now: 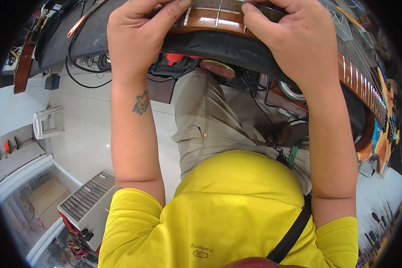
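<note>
My left hand (138, 35) is at the top of the view, thumb and fingers closed on a steel ruler (225, 5) with printed markings. The ruler lies along the fretted wooden neck (201, 18) of a stringed instrument. My right hand (295, 40) pinches the ruler farther right, its thumb pressed down near a fret. Some of the fingers of both hands are cropped by the top edge. The neck carries on to the right under my hand, with slack-looking strings and a blue and wood-coloured body (375, 143) at the far right.
A dark padded bench (89, 40) runs across the top, with a loop of black cable, a round pad (216, 68) and red items below its edge. At lower left stand a slatted-top unit (87, 196) and a white frame (44, 123). Hand tools (377, 228) line the right side.
</note>
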Available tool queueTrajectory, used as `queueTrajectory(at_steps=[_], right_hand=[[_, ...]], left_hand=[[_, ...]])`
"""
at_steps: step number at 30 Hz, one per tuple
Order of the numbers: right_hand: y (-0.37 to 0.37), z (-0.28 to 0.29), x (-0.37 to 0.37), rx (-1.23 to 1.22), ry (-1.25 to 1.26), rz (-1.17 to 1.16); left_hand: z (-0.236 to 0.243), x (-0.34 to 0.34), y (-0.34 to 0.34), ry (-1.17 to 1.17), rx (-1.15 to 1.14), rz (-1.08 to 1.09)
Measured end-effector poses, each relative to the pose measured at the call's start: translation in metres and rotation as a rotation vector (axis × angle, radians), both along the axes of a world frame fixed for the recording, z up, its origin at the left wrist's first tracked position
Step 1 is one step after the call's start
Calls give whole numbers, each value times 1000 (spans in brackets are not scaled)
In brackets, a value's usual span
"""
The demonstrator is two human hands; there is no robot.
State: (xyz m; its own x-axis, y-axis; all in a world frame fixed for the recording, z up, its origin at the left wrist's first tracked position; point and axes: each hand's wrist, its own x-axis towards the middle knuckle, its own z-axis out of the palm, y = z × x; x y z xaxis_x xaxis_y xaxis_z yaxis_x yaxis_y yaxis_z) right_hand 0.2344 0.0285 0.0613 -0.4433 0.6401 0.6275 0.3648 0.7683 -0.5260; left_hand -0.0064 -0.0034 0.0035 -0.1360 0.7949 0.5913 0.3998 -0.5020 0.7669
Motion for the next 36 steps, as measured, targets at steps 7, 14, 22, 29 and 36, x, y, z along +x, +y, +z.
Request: queueTrajectory(at_steps=[7, 14, 22, 29, 36], right_hand=[[1, 0, 1, -21, -12, -9], [4, -2, 1, -10, -23, -6], [4, -2, 3, 12, -14, 20], [7, -5, 0, 50, 13, 84], [4, -2, 2, 39, 7, 41]], left_hand=[[0, 2, 0, 31, 52, 7], [1, 4, -3, -12, -13, 16], [14, 14, -10, 24, -35, 72], [14, 11, -11, 14, -92, 118], [0, 4, -3, 39, 31, 85]])
